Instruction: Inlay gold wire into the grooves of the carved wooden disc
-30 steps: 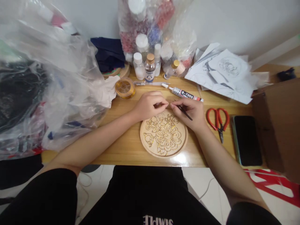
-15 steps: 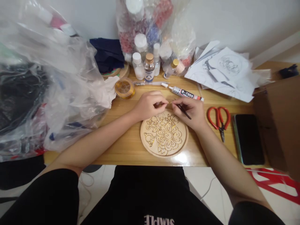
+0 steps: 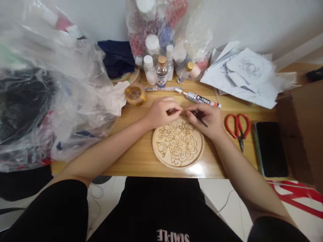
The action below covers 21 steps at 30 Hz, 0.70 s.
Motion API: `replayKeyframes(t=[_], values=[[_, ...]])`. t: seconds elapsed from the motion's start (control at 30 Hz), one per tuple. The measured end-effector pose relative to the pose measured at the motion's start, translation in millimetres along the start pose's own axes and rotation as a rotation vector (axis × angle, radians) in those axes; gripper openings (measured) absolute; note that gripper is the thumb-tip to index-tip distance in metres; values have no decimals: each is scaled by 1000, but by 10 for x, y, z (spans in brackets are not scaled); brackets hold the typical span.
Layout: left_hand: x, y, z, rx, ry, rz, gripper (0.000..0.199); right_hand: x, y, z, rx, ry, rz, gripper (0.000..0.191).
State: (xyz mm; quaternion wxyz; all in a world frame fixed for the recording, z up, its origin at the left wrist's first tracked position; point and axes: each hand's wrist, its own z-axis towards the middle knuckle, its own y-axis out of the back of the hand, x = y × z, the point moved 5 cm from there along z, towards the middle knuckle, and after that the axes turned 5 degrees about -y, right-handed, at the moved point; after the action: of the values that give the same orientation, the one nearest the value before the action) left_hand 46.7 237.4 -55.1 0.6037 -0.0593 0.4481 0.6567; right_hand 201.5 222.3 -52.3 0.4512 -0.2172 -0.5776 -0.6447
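Above the far edge of a round wooden plate (image 3: 157,153) with a gold wire flower design, my left hand (image 3: 164,112) pinches one end of a short piece of gold wire (image 3: 184,109). The fingertips of my right hand (image 3: 208,119) close on its other end. Dark, slim tweezers (image 3: 202,120) also rest in my right hand, pointing down to the right. The two hands are close together with a small gap between their fingertips. Part of the wire is hidden by the fingers.
Behind the hands lie a glue tube (image 3: 202,99), a pen (image 3: 161,89), a spool of gold wire (image 3: 135,94) and small bottles (image 3: 162,72). Red-handled pliers (image 3: 238,127), a phone (image 3: 270,148) and paper drawings (image 3: 242,75) are at right. Plastic bags (image 3: 80,90) fill the left.
The view has shifted slightly, so the things on the table appear a little further right. Both hands keep their pinch, with hardly any other visible movement.
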Motion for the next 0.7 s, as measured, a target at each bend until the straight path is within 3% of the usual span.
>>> replayKeyframes(t=[0.7], values=[[-14,-30,10,70,-9,40,14,36,-14,16,27,73,-10,8]])
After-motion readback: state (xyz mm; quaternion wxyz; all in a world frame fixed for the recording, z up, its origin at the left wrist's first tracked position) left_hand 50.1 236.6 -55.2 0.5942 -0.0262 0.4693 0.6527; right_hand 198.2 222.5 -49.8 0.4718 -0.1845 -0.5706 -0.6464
